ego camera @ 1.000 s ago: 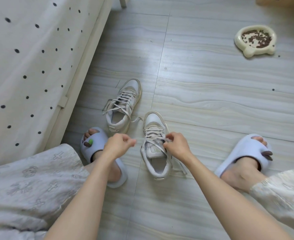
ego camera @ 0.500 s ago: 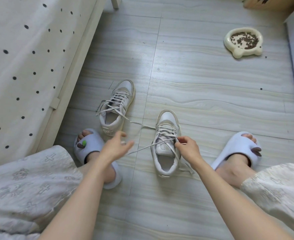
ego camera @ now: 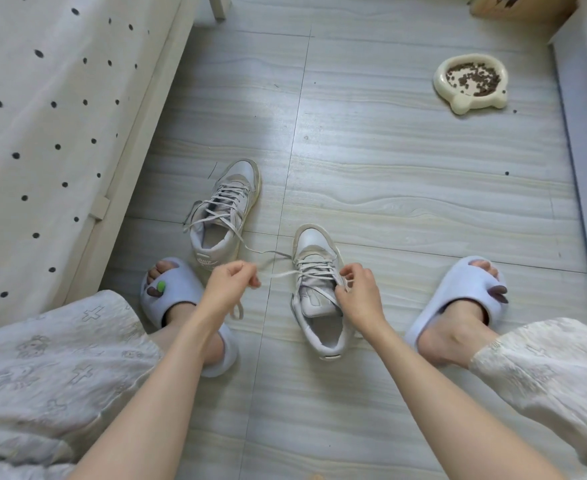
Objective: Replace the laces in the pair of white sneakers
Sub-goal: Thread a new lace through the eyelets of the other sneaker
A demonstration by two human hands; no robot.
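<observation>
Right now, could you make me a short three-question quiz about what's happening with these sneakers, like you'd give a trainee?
1. True or false: the left hand pinches a lace that runs across to the near sneaker.
2. Which sneaker does the right hand work at? A) the far sneaker B) the near sneaker C) neither
3. Fill in: the bowl on the floor at the upper right holds brown ____.

Key: 1 true. 2 B; its fingers sit at the laces on that shoe's right side. 3 pellets, seemingly pet food.
</observation>
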